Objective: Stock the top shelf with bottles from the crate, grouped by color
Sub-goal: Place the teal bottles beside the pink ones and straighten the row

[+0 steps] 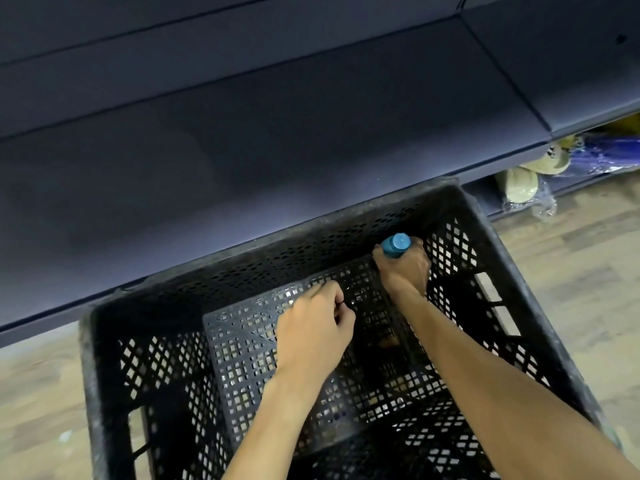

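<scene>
A black perforated plastic crate (104, 358) stands on the floor in front of me, its lattice bottom bare where I can see it. My right hand (403, 268) reaches into the far right corner and is closed around a bottle with a blue cap (396, 244); only the cap and neck show above my fingers. My left hand (313, 329) hovers inside the middle of the crate with its fingers curled loosely and nothing visible in it. Dark blue shelves (277, 133) stretch across the view behind the crate, and no bottles stand on the parts I see.
The crate's far rim touches the front edge of the lowest shelf. To the right, under a neighbouring shelf (571, 81), lie plastic-wrapped goods: pale round items (519, 187) and a blue package (609, 150). Wood-pattern floor (571, 271) runs on both sides of the crate.
</scene>
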Demonstrator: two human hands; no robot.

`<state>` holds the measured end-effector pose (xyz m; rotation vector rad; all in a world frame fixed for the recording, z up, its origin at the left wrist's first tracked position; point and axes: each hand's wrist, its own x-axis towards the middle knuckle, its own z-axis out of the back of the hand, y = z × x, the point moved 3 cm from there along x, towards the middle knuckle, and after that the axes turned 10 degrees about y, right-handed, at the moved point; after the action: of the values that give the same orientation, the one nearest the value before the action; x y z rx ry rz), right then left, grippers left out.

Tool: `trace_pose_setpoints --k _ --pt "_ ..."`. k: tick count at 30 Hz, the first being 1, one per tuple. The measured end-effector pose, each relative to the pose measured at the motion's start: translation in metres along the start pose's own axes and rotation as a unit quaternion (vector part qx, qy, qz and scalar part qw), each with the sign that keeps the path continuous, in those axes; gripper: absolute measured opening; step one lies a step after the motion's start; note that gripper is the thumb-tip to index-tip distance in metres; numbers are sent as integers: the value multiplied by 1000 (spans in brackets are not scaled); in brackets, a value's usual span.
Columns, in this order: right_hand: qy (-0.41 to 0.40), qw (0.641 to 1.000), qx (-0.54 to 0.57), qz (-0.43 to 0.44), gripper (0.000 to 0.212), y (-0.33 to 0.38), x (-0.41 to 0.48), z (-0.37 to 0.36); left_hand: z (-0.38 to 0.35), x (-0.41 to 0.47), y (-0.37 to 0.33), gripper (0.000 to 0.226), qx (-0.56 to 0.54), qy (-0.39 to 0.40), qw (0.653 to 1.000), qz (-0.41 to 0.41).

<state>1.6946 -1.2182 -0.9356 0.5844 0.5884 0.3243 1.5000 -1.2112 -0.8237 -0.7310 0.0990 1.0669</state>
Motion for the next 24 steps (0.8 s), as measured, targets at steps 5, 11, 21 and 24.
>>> trace_pose_setpoints --k 5,11,21,24 --pt "28 996 -14 88 54 19 -26 40 22 -1 -21 4 4 -6 1000 -28" --pt "61 979 19 193 53 72 -87 121 78 -31 -61 6 8 -19 998 -51" --pt "67 933 -44 350 46 208 -190 273 223 -97 -154 8 47 -69 992 -96" --pt "45 920 -69 382 47 247 -217 310 270 -113 -182 10 69 -96 986 -120"
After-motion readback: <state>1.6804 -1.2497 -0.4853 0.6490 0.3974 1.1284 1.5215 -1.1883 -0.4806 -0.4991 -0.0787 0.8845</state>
